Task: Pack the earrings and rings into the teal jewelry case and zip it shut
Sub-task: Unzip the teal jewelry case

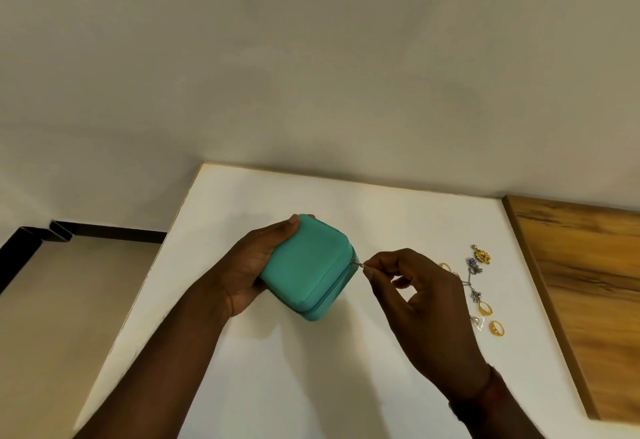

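While the left hand (256, 272) grips the closed teal jewelry case (308, 265) at mid-frame, thumb hooked over its far edge, the right hand (426, 296) pinches the small zipper pull (360, 265) at the case's right corner. Farther right, earrings (474, 267) and gold rings (485, 308) lie loose on the white counter (311, 386), beside a wooden board (588, 282).

One teal case (306, 265), three gold rings (485, 308), four earrings (474, 264)

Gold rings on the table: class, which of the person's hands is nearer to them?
Right. The right hand, pinching the zip pull, is just left of the gold rings; the left hand holds the teal case further left.
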